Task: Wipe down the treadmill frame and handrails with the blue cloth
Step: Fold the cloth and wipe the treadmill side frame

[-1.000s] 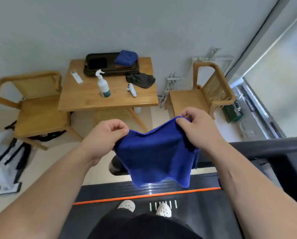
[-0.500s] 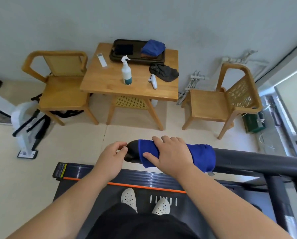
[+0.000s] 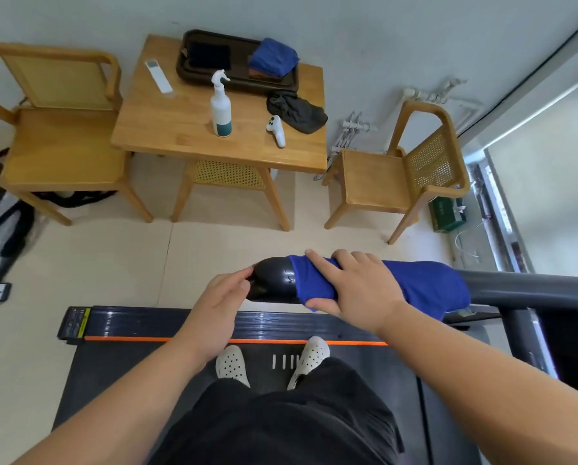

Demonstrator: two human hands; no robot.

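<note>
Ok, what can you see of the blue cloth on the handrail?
The cloth is deep blue, soft, like microfibre. It drapes over the black handrail beside its rounded end, covering top and near side. The right hand clasps it, fingers over the top, thumb at its near edge. The left hand touches only the rail end.

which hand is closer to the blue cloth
Right. The right hand grips the blue cloth draped over the dark handrail; the left hand touches the rail's bare glossy black end, off the cloth.
</note>
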